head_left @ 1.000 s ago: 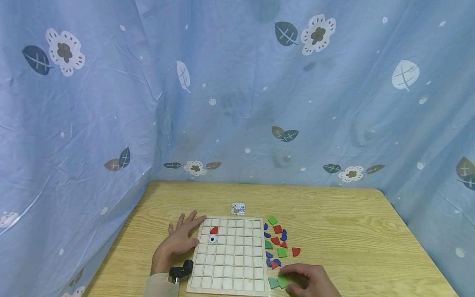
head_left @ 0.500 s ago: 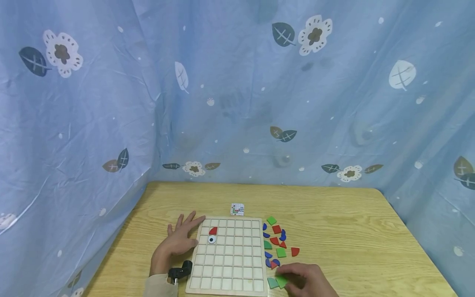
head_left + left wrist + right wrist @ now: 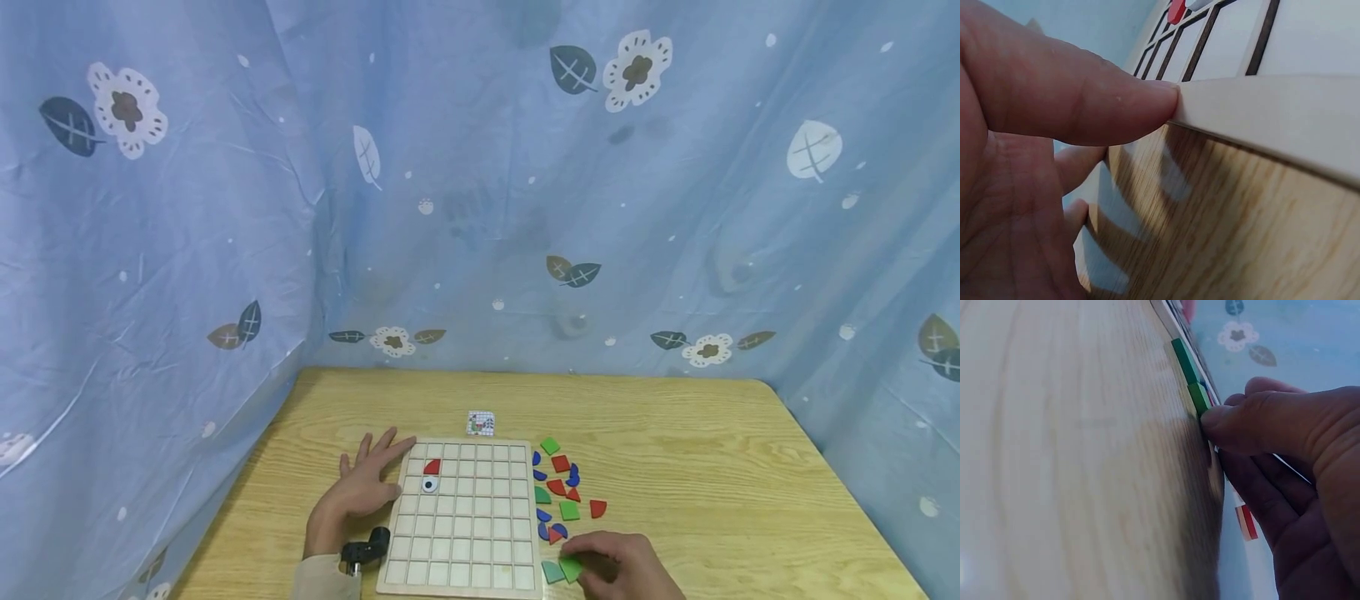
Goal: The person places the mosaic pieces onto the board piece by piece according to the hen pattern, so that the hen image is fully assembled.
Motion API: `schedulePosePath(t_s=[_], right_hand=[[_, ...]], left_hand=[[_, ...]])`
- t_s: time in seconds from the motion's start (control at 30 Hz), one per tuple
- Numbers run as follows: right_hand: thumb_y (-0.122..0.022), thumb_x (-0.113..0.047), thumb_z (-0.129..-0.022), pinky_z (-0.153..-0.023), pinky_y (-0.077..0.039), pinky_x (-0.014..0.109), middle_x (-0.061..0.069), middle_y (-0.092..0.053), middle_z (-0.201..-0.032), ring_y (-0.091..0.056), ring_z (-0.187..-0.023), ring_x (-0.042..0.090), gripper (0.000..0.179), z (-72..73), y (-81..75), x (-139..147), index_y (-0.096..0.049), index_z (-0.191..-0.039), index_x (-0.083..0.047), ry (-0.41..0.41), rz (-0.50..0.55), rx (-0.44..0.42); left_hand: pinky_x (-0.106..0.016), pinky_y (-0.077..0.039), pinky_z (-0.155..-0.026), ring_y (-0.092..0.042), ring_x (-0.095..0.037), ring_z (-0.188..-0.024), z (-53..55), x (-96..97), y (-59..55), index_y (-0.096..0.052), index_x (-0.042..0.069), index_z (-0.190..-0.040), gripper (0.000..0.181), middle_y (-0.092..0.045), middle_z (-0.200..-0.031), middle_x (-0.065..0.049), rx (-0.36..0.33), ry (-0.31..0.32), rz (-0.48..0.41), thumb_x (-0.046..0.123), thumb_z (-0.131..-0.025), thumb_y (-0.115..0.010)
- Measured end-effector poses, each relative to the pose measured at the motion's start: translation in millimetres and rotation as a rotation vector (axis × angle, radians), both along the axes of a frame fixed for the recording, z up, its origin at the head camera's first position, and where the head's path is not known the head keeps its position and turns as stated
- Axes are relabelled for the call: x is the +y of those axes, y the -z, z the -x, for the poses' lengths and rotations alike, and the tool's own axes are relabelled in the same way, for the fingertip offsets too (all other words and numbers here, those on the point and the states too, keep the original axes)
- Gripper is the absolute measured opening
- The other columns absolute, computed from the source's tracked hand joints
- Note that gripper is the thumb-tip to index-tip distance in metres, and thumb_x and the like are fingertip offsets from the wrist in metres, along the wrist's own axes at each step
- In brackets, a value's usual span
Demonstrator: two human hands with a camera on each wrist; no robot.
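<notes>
My left hand (image 3: 365, 487) lies with its fingers spread at the left edge of a wooden grid board (image 3: 462, 588). In the left wrist view, its thumb (image 3: 1116, 103) touches the board's rim. On the board, a red quarter-round tile (image 3: 432, 467) sits above a white eye tile (image 3: 429, 484). To the right of the board, my right hand (image 3: 628, 567) pinches a light green square tile (image 3: 570, 569) on the table between thumb and curled fingers. A darker green tile (image 3: 552, 572) lies against that square's left side.
Several loose blue, red and green tiles lie along the board's right side, among them a red quarter-round piece (image 3: 597, 508) and a green square (image 3: 569, 510). Behind the board is a small printed card (image 3: 481, 423). A blue patterned curtain (image 3: 495, 208) hangs round the wooden table (image 3: 675, 467).
</notes>
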State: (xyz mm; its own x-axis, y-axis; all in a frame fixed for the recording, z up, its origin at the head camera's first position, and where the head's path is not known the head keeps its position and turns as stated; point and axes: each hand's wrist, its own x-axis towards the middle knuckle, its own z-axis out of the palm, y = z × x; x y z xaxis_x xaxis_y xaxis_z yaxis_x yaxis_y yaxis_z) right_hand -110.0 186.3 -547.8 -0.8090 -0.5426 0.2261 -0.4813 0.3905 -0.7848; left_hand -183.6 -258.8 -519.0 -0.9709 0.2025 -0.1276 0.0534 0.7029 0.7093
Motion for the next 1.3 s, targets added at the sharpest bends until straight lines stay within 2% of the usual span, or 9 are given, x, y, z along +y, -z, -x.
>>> schedulePosePath(t_s=[0.13,0.3,0.37,0.43,0.57,0.6,0.8,1.13,1.3], right_hand=[[-0.086,-0.009,-0.091,-0.088,-0.060,0.019,-0.005,-0.084,-0.112,-0.073,-0.101,0.000,0.025,-0.1,-3.1,-2.9,-0.084,-0.115,-0.016,0.030,-0.010,0.018],[-0.089,-0.017,-0.091,-0.089,-0.061,0.020,-0.011,-0.084,-0.111,-0.073,-0.103,-0.001,0.025,3.1,-18.0,-12.2,-0.086,-0.115,-0.022,0.107,-0.065,-0.087],[-0.088,-0.017,-0.091,-0.090,-0.061,0.021,-0.014,-0.083,-0.110,-0.074,-0.102,-0.002,0.024,5.1,-23.3,-18.6,-0.086,-0.114,-0.024,0.117,-0.069,-0.086],[-0.088,-0.013,-0.090,-0.088,-0.062,0.022,-0.014,-0.083,-0.108,-0.075,-0.099,0.000,0.025,7.2,-26.4,-26.3,-0.086,-0.113,-0.023,0.119,-0.049,-0.012],[-0.088,-0.001,-0.085,-0.082,-0.065,0.027,-0.010,-0.084,-0.102,-0.079,-0.092,0.007,0.029,13.6,-28.0,-44.1,-0.085,-0.109,-0.017,0.144,0.020,0.217],[-0.089,0.000,-0.084,-0.081,-0.066,0.029,-0.010,-0.085,-0.103,-0.079,-0.093,0.008,0.029,15.3,-29.1,-48.6,-0.085,-0.109,-0.016,0.157,0.025,0.227],[-0.087,-0.003,-0.089,-0.084,-0.068,0.036,-0.008,-0.084,-0.109,-0.079,-0.101,0.010,0.026,26.4,-38.3,-76.4,-0.085,-0.113,-0.014,0.160,0.024,0.104],[-0.085,-0.006,-0.092,-0.090,-0.066,0.036,-0.009,-0.084,-0.111,-0.079,-0.102,0.017,0.025,49.0,-37.3,-122.0,-0.085,-0.116,-0.013,0.119,0.034,0.061],[-0.082,-0.008,-0.095,-0.092,-0.067,0.039,-0.002,-0.085,-0.114,-0.080,-0.105,0.020,0.024,58.9,-39.1,-142.6,-0.085,-0.118,-0.013,0.067,0.021,0.042]], left_hand=[[-0.086,0.018,-0.119,0.007,-0.059,-0.166,0.0,-1.0,-0.1,-0.052,0.016,-0.164,0.084,-0.019,-0.181,-0.025,-0.003,0.002,-0.001,0.000,-0.084,-0.069],[-0.086,0.017,-0.119,0.007,-0.059,-0.166,-0.4,-2.8,0.3,-0.052,0.016,-0.164,0.084,-0.019,-0.181,-0.025,-0.005,-0.004,-0.002,-0.001,-0.083,-0.069],[-0.086,0.017,-0.119,0.007,-0.060,-0.166,-0.8,-3.3,0.1,-0.052,0.016,-0.164,0.084,-0.020,-0.181,-0.026,-0.003,-0.006,0.000,-0.001,-0.083,-0.069],[-0.086,0.017,-0.119,0.007,-0.059,-0.166,-0.8,-3.4,-0.1,-0.052,0.017,-0.164,0.084,-0.019,-0.181,-0.025,-0.007,-0.006,0.007,-0.001,-0.083,-0.069],[-0.086,0.016,-0.120,0.007,-0.059,-0.166,-0.8,-3.0,0.4,-0.052,0.017,-0.164,0.085,-0.019,-0.182,-0.024,-0.008,-0.006,0.014,0.000,-0.084,-0.070],[-0.086,0.016,-0.120,0.007,-0.059,-0.166,-0.6,-3.0,0.7,-0.052,0.017,-0.165,0.085,-0.019,-0.182,-0.024,-0.009,-0.006,0.016,0.000,-0.084,-0.070],[-0.086,0.016,-0.120,0.007,-0.058,-0.166,0.0,-2.5,0.3,-0.052,0.018,-0.165,0.084,-0.019,-0.182,-0.023,-0.009,-0.010,0.022,0.000,-0.085,-0.070],[-0.086,0.016,-0.120,0.006,-0.057,-0.167,-0.2,-0.6,-0.9,-0.052,0.018,-0.164,0.084,-0.021,-0.182,-0.022,-0.002,-0.011,0.029,0.000,-0.084,-0.070],[-0.087,0.016,-0.119,0.006,-0.057,-0.167,0.7,-0.1,-0.5,-0.052,0.018,-0.165,0.083,-0.020,-0.182,-0.021,-0.002,-0.007,0.036,0.000,-0.086,-0.070]])
